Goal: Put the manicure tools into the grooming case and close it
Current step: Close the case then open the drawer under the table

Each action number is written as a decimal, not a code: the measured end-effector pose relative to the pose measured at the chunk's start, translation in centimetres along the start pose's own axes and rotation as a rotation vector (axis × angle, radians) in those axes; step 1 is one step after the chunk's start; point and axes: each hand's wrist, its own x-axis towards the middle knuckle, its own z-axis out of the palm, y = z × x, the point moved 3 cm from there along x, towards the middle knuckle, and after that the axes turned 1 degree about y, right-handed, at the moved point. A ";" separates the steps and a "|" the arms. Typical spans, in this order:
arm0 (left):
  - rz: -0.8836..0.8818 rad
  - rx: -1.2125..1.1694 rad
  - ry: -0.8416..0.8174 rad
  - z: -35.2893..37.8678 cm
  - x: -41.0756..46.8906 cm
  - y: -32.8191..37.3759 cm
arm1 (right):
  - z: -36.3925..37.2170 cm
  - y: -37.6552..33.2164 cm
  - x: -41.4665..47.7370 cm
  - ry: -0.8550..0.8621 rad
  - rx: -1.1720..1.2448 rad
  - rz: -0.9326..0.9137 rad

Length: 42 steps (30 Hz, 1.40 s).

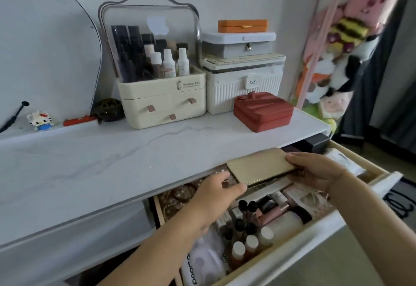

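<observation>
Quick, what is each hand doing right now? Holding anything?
Left hand: closed, gripping the left end of the flat gold textured case.
Right hand: closed, gripping the right end of the same case.

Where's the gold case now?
Head view, right of centre: the gold case is held between the left hand and right hand, over the open drawer at the front edge of the tabletop.
</observation>
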 end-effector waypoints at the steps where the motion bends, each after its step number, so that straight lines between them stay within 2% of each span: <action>1: -0.041 -0.062 -0.038 0.4 0.0 0.0 | -0.1 0.4 0.1 -0.001 -0.017 0.009; 3: -0.109 -0.174 -0.089 0.8 0.4 -0.2 | -0.1 1.2 0.4 0.002 -0.037 0.018; 6: -0.163 -0.274 -0.067 1.2 1.4 -0.7 | 0.2 1.9 0.9 0.032 -0.112 -0.004; 11: -0.202 -0.378 -0.016 1.3 2.3 -0.7 | 0.8 1.9 2.9 0.114 -0.420 -0.142; 16: -0.185 -0.341 -0.028 1.2 3.0 -1.8 | 1.4 1.8 3.6 0.092 -0.603 -0.193; 19: -0.212 -0.220 -0.071 1.1 2.4 -1.9 | 1.9 1.6 3.0 0.111 -0.783 -0.254; 21: -0.165 -0.088 -0.063 1.0 1.6 -1.6 | 2.1 1.4 1.8 0.084 -0.946 -0.315; 26: 0.083 0.403 -0.210 1.9 -2.6 -0.1 | 2.3 2.1 -5.6 -0.278 -1.139 -0.429; 29: 0.176 0.719 -0.302 2.7 -5.4 -1.1 | 1.7 3.9 -8.8 -0.339 -1.276 -0.512; 32: 0.213 0.872 -0.284 2.8 -6.4 -2.1 | 1.3 4.6 -10.0 -0.378 -1.294 -0.509; 35: 0.267 0.926 -0.215 2.9 -6.5 -1.9 | 1.4 4.6 -9.8 -0.340 -1.277 -0.517; 37: 0.296 0.968 -0.167 2.8 -6.4 -1.7 | 1.8 4.5 -9.5 -0.276 -1.295 -0.584; 42: 0.225 1.056 -0.012 0.5 -5.1 -2.0 | 3.2 3.6 -8.2 -0.087 -1.311 -0.731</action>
